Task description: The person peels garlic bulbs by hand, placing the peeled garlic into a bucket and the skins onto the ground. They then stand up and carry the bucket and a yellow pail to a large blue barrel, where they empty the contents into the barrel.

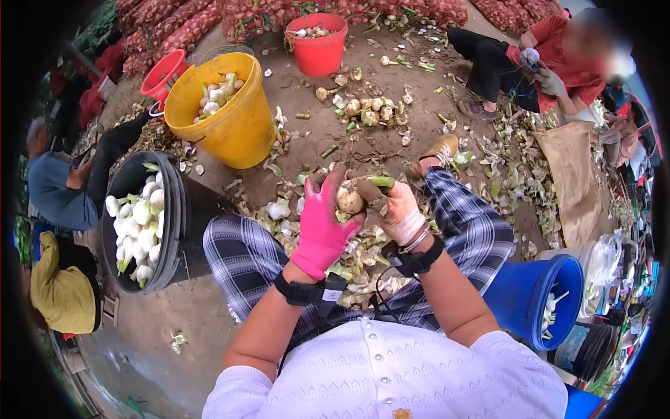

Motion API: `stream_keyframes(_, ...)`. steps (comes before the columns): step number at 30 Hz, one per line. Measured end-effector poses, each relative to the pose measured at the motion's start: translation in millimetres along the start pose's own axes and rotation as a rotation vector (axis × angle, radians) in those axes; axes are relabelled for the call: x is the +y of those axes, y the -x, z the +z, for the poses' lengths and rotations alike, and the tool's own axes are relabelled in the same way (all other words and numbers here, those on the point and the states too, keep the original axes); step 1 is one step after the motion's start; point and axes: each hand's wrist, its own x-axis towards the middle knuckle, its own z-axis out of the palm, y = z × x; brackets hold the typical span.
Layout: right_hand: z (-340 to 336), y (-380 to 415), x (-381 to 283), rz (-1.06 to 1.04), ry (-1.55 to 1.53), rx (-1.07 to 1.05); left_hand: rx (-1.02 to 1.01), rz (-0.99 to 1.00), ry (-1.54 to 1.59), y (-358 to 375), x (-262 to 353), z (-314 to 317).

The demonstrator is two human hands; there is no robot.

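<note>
A garlic bulb (350,200) with dirty, brownish skin is held between my two hands, over my lap. My left hand (322,218), in a pink glove with soiled fingertips, is closed around the bulb's left side. From the other side, my right hand (399,209), in a pale glove with dirt-dark fingers, grips it near the green stem (381,181). Whether the right fingers also hold a small tool cannot be made out. Peeled skins (363,276) cover the ground between my legs.
A black bucket (178,230) of white garlic and a yellow bucket (241,133) stand left. A blue bucket (513,297) is right. Unpeeled bulbs (373,110) lie ahead, near a red bucket (319,54). A person in red (558,56) sits upper right; others sit left.
</note>
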Motion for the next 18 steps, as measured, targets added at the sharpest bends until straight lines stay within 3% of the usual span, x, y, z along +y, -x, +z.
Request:
stream_keyframes(2,-4,10,-5,0.094,-0.043,-0.026,-0.034,0.012,-0.021,8,6,-10)
stream_keyframes(4,-3,16,-13,-0.12,0.139,-0.099,-0.015,-0.063,0.23,10,13,-18)
stream_keyframes(6,2,25,-22,-0.048,0.072,-0.095,-0.035,-0.154,0.422,11,5,-22)
stream_keyframes(7,5,27,-25,0.037,0.065,-0.074,-0.17,-0.472,0.738,3,-4,-33)
stream_keyframes(9,11,24,-19,0.107,0.123,-0.011,-0.099,-0.873,0.885,0,-1,-33)
stream_keyframes(10,9,22,-19,0.097,0.13,-0.02,-0.089,-0.861,0.888,4,3,-31)
stream_keyframes(11,8,22,-18,0.093,0.145,-0.033,-0.131,-0.558,0.691,12,4,-29)
stream_keyframes(12,11,29,-20,0.112,0.155,-0.044,-0.126,-0.445,0.66,16,8,-26)
stream_keyframes(14,22,42,-39,0.179,0.297,-0.305,-0.101,-0.22,0.598,24,16,-21)
stream_keyframes(16,6,34,-35,0.025,0.432,-0.383,-0.133,-0.553,1.328,23,17,-28)
stream_keyframes(17,-2,31,-37,-0.028,0.317,-0.327,-0.17,-0.64,1.297,26,22,-36)
stream_keyframes(18,-13,23,-39,0.088,0.379,-0.225,-0.188,-0.592,1.321,27,24,-39)
